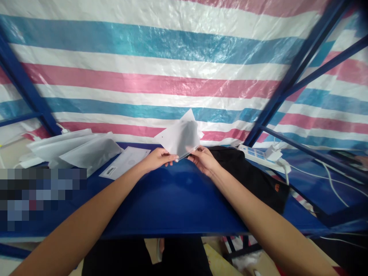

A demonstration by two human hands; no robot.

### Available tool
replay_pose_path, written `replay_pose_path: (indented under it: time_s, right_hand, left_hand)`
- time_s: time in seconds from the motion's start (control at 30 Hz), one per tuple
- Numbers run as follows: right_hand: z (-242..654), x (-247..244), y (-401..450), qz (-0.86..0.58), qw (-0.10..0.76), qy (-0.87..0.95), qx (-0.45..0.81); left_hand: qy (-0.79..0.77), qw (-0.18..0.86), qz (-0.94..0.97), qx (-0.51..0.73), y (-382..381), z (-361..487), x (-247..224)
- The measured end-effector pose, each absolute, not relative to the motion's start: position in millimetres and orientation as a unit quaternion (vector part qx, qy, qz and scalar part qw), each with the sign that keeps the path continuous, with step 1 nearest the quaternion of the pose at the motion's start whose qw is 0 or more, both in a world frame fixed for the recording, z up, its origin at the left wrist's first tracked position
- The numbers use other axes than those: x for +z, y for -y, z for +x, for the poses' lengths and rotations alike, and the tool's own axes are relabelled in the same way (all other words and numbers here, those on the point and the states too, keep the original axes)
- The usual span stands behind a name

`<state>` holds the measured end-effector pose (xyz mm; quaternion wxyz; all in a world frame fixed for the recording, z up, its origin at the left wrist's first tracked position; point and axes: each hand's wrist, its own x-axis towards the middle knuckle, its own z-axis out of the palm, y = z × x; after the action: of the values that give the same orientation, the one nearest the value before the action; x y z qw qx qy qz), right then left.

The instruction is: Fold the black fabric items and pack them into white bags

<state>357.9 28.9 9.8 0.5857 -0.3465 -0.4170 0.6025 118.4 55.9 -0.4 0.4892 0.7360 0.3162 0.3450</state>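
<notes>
Bare forearms come closest to my feed, the left forearm (94, 214) and right forearm (258, 216) slanting in over the blue table (175, 203) from both lower corners. I see the left hand (158, 159) and right hand (204, 160) meeting near the middle, each with its fingers pinching the lower edge of a translucent white bag (178, 138). It stands above the table between them, probably gripped low on both sides so that the thin, limp film stays spread. Its outline is angular, with a peaked top; a grey patch shows through, but I can't tell whether that is contents or shadow.

To the left I have frosted bags (92, 151), fanned and overlapping, perhaps for easy reach, and a flat, printed white envelope (125, 161) with a barcode (109, 171). Right of the hands lies soft black cloth (253, 172) with an orange mark. Beyond it sits a hard plastic power strip (260, 158), a plug seated in it. Behind everything, glossy, wrinkled striped tarpaulin (172, 82) hangs by a blue frame (276, 103).
</notes>
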Motion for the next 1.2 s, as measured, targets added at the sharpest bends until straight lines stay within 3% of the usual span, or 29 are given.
replay_pose_path:
  time_s: [0.13,0.37,0.7,0.93,1.2]
  right_hand:
    - [343,3,-29,-0.325,0.614,0.387,0.606]
    - [326,6,-16,-0.290,0.537,0.469,0.638]
    - [339,20,-15,-0.316,0.582,0.502,0.557]
    - [331,9,-17,-0.317,0.562,0.455,0.614]
    - [343,5,-24,-0.348,0.555,0.518,0.550]
  left_hand:
    - [-0.303,0.487,0.744,0.341,-51,130,-6]
    - [-0.276,0.493,0.754,0.334,-43,146,-11]
    - [-0.295,0.510,0.722,0.363,-47,128,-1]
    - [-0.289,0.524,0.737,0.315,-36,146,-7]
    - [-0.306,0.680,0.552,0.373,-51,133,-3]
